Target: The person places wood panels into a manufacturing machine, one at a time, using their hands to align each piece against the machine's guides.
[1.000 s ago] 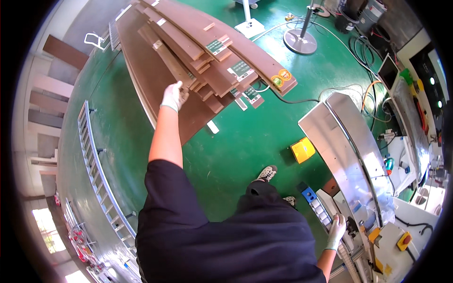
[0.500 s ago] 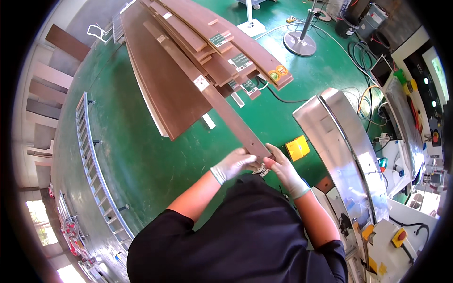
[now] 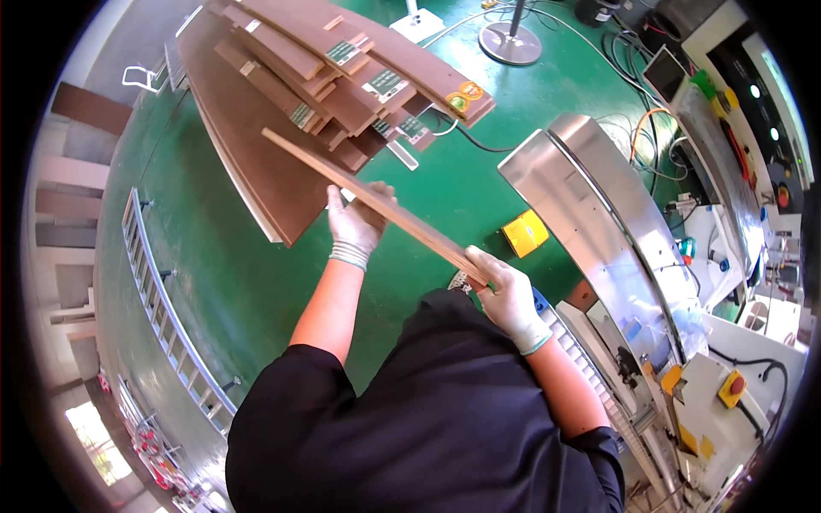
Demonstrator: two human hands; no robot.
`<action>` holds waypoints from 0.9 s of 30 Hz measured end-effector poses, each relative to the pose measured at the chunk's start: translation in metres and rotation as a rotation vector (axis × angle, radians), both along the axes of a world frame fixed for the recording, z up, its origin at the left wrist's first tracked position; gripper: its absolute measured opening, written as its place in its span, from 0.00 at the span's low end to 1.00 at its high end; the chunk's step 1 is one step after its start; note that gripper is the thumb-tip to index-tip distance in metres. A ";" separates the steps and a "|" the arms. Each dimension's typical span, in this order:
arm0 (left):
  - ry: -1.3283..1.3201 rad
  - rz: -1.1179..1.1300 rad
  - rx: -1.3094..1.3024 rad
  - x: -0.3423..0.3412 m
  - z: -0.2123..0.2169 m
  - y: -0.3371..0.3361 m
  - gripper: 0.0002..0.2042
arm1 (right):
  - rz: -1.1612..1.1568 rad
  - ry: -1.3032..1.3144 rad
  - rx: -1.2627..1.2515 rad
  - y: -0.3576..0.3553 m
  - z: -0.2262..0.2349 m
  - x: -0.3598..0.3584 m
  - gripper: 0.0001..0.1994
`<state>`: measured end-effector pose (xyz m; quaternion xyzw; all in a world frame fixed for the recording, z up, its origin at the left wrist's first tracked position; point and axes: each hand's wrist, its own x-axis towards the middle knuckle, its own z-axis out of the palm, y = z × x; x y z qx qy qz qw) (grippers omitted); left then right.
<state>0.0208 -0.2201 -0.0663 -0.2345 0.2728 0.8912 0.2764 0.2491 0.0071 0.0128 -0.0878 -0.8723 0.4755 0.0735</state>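
A long, narrow brown wood board [image 3: 410, 227] is held up in front of me, turned so that its light, raw edge faces up. My gloved left hand [image 3: 359, 215] grips it near its middle, the thumb on the near side and fingers round the far side. At the board's near end my gloved right hand [image 3: 506, 295] is closed on it, close to my body. The far end of the board reaches over a stack of brown boards [image 3: 342, 94], some with green-and-white labels. Below the stack lies a wide brown panel [image 3: 248, 162].
To my right stands a machine with a shiny metal cover [image 3: 599, 214], with a roller track beside it. A yellow box [image 3: 525, 233] is on the green floor near it. A roller conveyor frame [image 3: 171, 299] runs along the left. A round metal stand base [image 3: 510, 43] stands beyond the boards.
The board has been lifted off the stack and tipped onto its edge. My left hand has moved from its near end to its middle. The view has shifted slightly right.
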 end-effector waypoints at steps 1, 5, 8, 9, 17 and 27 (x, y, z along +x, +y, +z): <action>0.007 0.052 0.021 -0.003 0.001 0.000 0.47 | -0.017 0.008 -0.078 0.004 0.000 0.005 0.24; -0.031 0.301 0.062 -0.027 0.009 -0.020 0.38 | -0.079 -0.147 -0.101 0.042 0.025 0.036 0.24; 0.062 0.275 0.103 -0.031 0.017 -0.038 0.29 | -0.217 -0.305 -0.155 0.072 0.053 0.085 0.24; 0.102 0.229 0.107 -0.022 0.029 -0.025 0.28 | -0.288 -0.334 -0.171 0.084 0.061 0.108 0.23; 0.126 -0.410 0.110 0.065 0.056 0.068 0.17 | -0.878 -0.370 -0.586 0.121 0.070 0.364 0.16; 0.470 -1.328 -0.090 0.207 0.055 0.301 0.13 | -0.857 -0.481 -0.522 -0.028 0.036 0.414 0.24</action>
